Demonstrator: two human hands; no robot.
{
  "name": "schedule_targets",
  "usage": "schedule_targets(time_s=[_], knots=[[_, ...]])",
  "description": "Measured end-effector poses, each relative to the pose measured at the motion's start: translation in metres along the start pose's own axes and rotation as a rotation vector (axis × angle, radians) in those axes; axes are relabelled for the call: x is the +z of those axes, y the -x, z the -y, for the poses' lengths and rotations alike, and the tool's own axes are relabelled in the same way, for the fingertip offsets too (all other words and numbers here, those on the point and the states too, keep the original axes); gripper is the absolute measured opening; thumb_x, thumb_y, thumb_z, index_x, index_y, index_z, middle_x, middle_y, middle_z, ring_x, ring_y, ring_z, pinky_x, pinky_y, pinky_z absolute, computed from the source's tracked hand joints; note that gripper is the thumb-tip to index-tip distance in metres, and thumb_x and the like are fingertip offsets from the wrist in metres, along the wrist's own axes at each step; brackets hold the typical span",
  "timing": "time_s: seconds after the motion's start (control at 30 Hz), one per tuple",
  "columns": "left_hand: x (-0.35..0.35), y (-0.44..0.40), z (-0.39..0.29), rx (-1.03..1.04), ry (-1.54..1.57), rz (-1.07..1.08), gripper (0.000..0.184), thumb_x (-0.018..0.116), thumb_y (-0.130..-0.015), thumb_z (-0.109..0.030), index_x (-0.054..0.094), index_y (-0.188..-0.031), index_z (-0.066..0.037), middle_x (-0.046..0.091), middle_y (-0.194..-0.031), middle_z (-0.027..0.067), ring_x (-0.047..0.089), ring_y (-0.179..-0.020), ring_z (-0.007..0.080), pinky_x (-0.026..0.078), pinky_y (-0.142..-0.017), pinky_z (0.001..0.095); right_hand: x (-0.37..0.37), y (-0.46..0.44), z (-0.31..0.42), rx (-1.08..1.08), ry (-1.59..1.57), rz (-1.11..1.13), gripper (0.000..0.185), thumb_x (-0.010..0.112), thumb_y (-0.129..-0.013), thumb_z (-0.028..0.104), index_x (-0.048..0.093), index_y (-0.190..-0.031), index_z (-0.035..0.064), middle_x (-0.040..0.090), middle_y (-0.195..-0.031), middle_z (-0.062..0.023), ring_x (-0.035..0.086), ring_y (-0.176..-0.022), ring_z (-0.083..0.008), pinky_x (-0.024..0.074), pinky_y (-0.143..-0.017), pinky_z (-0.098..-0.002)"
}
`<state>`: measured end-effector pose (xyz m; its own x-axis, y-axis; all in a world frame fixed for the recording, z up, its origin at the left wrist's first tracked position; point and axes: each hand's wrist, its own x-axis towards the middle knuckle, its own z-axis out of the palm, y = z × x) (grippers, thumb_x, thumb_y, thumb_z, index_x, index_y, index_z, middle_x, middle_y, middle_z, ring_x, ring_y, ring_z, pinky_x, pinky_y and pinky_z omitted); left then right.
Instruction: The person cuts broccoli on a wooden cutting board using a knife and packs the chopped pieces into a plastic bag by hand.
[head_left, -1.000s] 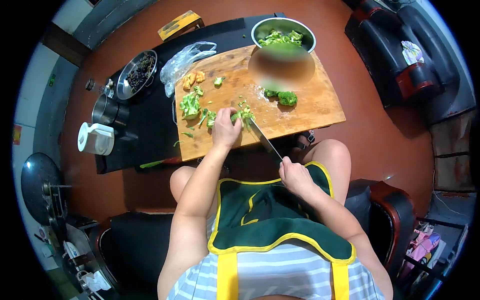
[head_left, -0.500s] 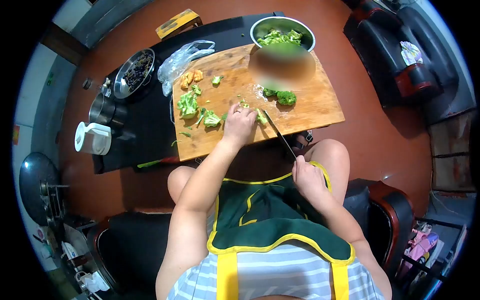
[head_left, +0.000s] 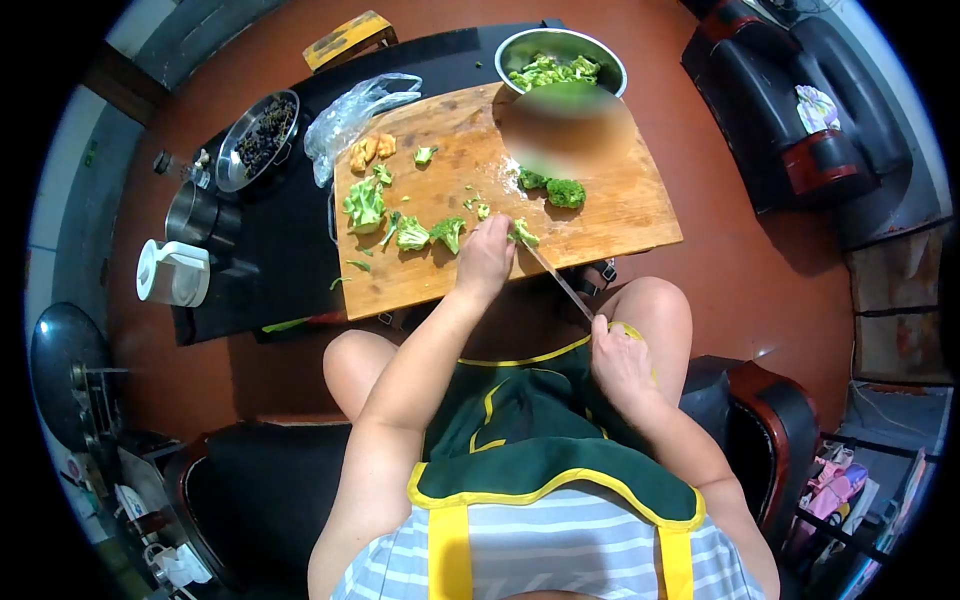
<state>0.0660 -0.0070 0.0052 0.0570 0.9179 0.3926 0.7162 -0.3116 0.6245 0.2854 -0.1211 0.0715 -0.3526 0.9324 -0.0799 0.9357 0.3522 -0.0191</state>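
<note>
My left hand [head_left: 487,255] is closed on a small broccoli piece [head_left: 523,234] near the front edge of the wooden cutting board [head_left: 590,225]. In my right hand [head_left: 621,362] is the handle of a knife [head_left: 562,283], whose blade tip reaches that piece. Left of my left hand lie cut florets [head_left: 412,234] and a thick pale green stalk [head_left: 364,203]. Darker broccoli heads [head_left: 566,193] rest farther right. Yellow-orange pieces [head_left: 371,151] sit at the board's back left. A blurred patch hides part of the board at the back right.
A metal bowl [head_left: 562,42] of broccoli stands behind the board. To the left are a plastic bag [head_left: 345,120], a pan of dark grapes [head_left: 262,140], a metal pot [head_left: 190,216] and a white jug [head_left: 172,274]. My knees are below the board's front edge.
My left hand has moved right along the board, leaving a cut floret to its left. My right hand with the knife has shifted right and slightly down.
</note>
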Motion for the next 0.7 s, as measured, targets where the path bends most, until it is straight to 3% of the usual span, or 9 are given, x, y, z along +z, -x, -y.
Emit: schedule_targets(time_s=[0.2,0.3,0.4,0.43,0.53,0.63,0.7], knots=[[0.000,-0.003,-0.001,0.014,-0.019,0.025,0.024,0.062,-0.074,-0.003,0.049,-0.094,-0.005,0.057,-0.085,0.0143,0.056,-0.083,0.0347,0.046,-0.071,0.0421,-0.012,-0.013,0.000,-0.028,0.061,0.028,0.008,0.050,-0.082,0.006,0.048,-0.090,0.0028,0.060,-0.067,-0.0133,0.065,-0.057,-0.0250,0.0509,-0.046,-0.0326],[-0.004,-0.004,-0.004,0.004,-0.021,0.032,0.022,0.062,-0.074,-0.003,0.050,-0.093,-0.005,0.057,-0.085,0.0136,0.057,-0.083,0.0344,0.046,-0.070,0.0420,-0.014,-0.027,-0.005,-0.038,0.008,0.102,0.009,0.050,-0.082,0.006,0.048,-0.089,0.0013,0.062,-0.068,-0.0164,0.065,-0.060,-0.0275,0.0516,-0.048,-0.0355],[0.000,-0.002,0.001,0.002,-0.047,0.016,0.018,0.063,-0.074,-0.005,0.054,-0.089,-0.006,0.057,-0.085,0.0127,0.057,-0.083,0.0334,0.047,-0.069,0.0414,-0.026,-0.040,-0.014,0.024,-0.146,0.228,0.011,0.048,-0.083,0.008,0.047,-0.089,0.0000,0.063,-0.071,-0.0212,0.064,-0.065,-0.0347,0.0518,-0.056,-0.0443],[0.002,-0.002,0.004,0.002,-0.059,0.008,0.016,0.064,-0.074,-0.006,0.055,-0.088,-0.006,0.057,-0.085,0.0124,0.057,-0.083,0.0330,0.048,-0.069,0.0412,-0.027,-0.047,-0.019,0.089,-0.241,0.296,0.012,0.046,-0.085,0.012,0.048,-0.089,0.0008,0.062,-0.073,-0.0236,0.062,-0.070,-0.0405,0.0491,-0.065,-0.0520],[0.000,0.003,0.007,-0.043,-0.104,0.082,0.007,0.062,-0.076,-0.010,0.057,-0.082,-0.007,0.058,-0.091,0.0115,0.058,-0.088,0.0300,0.047,-0.072,0.0429,-0.001,-0.063,-0.042,0.095,-0.546,0.272,0.024,0.039,-0.092,0.021,0.050,-0.088,0.0002,0.061,-0.078,-0.0265,0.060,-0.076,-0.0439,0.0459,-0.072,-0.0533],[-0.013,0.006,0.003,0.131,-0.192,0.056,0.012,0.067,-0.076,-0.014,0.062,-0.085,-0.009,0.061,-0.095,0.0081,0.059,-0.089,0.0290,0.048,-0.073,0.0385,-0.001,-0.058,-0.040,0.123,-0.685,0.209,0.027,0.038,-0.093,0.023,0.050,-0.088,-0.0001,0.061,-0.078,-0.0275,0.059,-0.076,-0.0452,0.0459,-0.071,-0.0534],[-0.034,0.003,0.000,0.243,-0.348,-0.099,0.014,0.067,-0.076,-0.017,0.062,-0.088,-0.010,0.061,-0.099,0.0065,0.058,-0.092,0.0284,0.047,-0.078,0.0382,-0.003,-0.052,-0.035,0.137,-0.662,0.178,0.025,0.040,-0.093,0.023,0.050,-0.089,0.0004,0.060,-0.075,-0.0275,0.059,-0.073,-0.0453,0.0464,-0.069,-0.0537]])
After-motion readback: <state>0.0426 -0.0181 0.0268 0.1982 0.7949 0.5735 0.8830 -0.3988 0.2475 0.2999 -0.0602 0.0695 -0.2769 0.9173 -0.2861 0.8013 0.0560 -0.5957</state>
